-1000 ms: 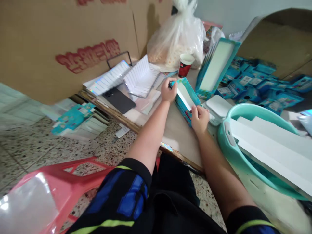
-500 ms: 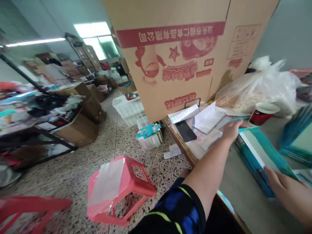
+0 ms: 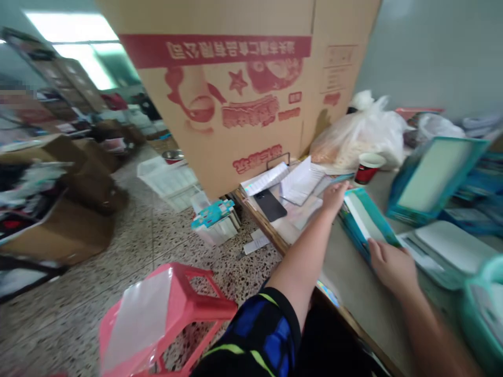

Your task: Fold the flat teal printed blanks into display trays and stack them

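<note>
teal box (image 3: 363,224) lies at a slant on the tabletop (image 3: 353,298), white inner face showing, long side running away from the person, btw the two hands. r hand (image 3: 391,267) sits on its near end, fingers (image 3: 393,256) pressed together & laid over the rim; thumb's hard to make out, so can't tell if it's a real pinch. l hand (image 3: 335,198) is at the far end, fingers a bit blurred (motion, prob), can't tell if spread or touching the box. thin teal strip (image 3: 340,178) lies just past those fingers.

for a clean hold, imo: keep r hand flat & steady so the box can't skid, and square l hand to the far end before pressing, so the thin card walls don't crease.

around it: propped teal lid (image 3: 436,175) w/ white face to the right, white plastic case (image 3: 451,246) just beside r hand, red-&-white paper cup (image 3: 367,168) past the box, black phone (image 3: 270,205) & white sheets (image 3: 301,180) left of l hand. plastic bag (image 3: 357,133) sits against big cardboard carton (image 3: 220,89). red stool (image 3: 165,309) on the terrazzo floor below.
</note>
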Demonstrator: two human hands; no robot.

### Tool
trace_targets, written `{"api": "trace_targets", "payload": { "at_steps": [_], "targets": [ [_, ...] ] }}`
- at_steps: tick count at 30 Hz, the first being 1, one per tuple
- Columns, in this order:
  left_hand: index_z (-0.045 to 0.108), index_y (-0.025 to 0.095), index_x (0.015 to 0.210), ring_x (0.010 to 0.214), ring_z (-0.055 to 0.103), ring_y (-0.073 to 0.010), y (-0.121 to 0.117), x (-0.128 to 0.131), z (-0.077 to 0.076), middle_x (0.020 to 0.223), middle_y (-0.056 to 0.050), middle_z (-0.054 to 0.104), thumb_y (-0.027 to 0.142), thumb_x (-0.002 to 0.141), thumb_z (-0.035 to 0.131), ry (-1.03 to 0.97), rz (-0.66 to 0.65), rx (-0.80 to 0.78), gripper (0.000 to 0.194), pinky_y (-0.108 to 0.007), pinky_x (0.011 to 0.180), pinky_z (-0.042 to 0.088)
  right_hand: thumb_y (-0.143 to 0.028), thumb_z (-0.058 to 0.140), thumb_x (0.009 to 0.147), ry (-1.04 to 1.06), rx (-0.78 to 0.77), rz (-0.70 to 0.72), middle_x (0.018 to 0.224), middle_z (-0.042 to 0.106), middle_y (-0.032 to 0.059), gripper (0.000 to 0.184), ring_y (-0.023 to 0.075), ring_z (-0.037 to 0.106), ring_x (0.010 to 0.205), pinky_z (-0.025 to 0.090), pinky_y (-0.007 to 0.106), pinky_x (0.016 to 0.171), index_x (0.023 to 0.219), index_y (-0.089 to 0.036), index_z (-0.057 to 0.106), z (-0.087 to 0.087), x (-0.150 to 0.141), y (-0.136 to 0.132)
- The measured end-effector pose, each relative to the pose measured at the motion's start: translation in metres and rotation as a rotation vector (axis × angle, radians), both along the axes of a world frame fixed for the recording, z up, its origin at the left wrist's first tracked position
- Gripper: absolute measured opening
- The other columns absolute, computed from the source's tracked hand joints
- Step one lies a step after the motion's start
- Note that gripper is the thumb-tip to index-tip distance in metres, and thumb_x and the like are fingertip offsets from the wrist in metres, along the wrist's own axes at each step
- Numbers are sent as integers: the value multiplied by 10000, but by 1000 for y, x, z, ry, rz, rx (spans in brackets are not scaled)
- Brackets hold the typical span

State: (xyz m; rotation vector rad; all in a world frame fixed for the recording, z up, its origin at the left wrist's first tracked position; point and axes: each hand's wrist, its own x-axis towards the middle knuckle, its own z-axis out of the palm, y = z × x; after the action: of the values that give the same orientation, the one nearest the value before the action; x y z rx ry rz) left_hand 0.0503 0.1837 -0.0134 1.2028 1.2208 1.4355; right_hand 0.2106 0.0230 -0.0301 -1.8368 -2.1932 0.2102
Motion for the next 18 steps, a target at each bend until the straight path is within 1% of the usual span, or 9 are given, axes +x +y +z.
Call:
{"api": "trace_targets", "payload": {
  "at_steps": [3,5,8,10,13,14,15,17,18],
  "targets": [
    [711,204,708,989,714,-232,3,-2,5,861,-76,776,323,936,555,50,18,14,300,-405,1036,516,-376,189,1049,1,51,-27,943,797,149,609,292,734,965,433,415,795,809,-205,723,6,-11,-1],
    [684,200,695,952,710,-222,6,-4,12,827,-67,765,326,952,528,82,34,28,326,-404,1023,519,-350,222,1063,26,71,-51,908,787,144,587,263,723,907,397,379,770,791,-181,714,12,-16,2],
    [645,189,703,947,698,-219,5,-9,33,800,-55,739,361,957,524,124,55,58,330,-429,1029,511,-363,286,1087,81,92,18,885,770,104,540,222,692,860,359,340,763,796,-171,698,20,-17,5],
    [627,188,766,1056,665,-217,-1,-13,51,879,-53,735,418,982,485,140,84,101,346,-443,1079,475,-446,389,1080,97,106,11,881,754,62,485,201,674,889,363,319,801,811,-183,695,26,-18,6],
    [603,183,994,1292,549,-238,-16,-22,65,1147,-91,684,422,1003,397,127,198,208,315,-459,1179,380,-493,520,1043,137,162,-22,1106,719,67,348,216,642,1040,391,332,908,1117,-202,697,37,-23,11],
    [605,182,1051,1257,581,-253,-24,-24,62,1165,-94,672,426,980,426,166,315,322,311,-454,1148,422,-473,568,1024,147,179,-49,1166,698,66,334,218,627,1087,401,333,935,1218,-219,666,43,-24,14],
    [607,183,1105,1221,608,-265,-34,-27,56,1184,-98,663,443,959,455,214,373,416,335,-455,1121,455,-432,562,1033,160,199,-61,1182,686,56,318,206,617,1115,407,327,957,1279,-245,639,50,-26,15],
    [614,203,1154,1193,630,-286,-59,-28,35,1191,-101,665,491,959,454,300,366,488,382,-481,1093,486,-324,510,1053,226,319,3,1249,660,83,313,202,599,1169,410,338,1012,1337,-236,608,69,-28,9],
    [614,212,1191,1204,627,-302,-74,-27,23,1213,-110,662,502,968,442,350,305,497,404,-506,1093,486,-270,486,1050,262,397,55,1296,645,101,316,210,588,1204,398,360,1055,1338,-226,608,80,-28,-2]
  ]
}}
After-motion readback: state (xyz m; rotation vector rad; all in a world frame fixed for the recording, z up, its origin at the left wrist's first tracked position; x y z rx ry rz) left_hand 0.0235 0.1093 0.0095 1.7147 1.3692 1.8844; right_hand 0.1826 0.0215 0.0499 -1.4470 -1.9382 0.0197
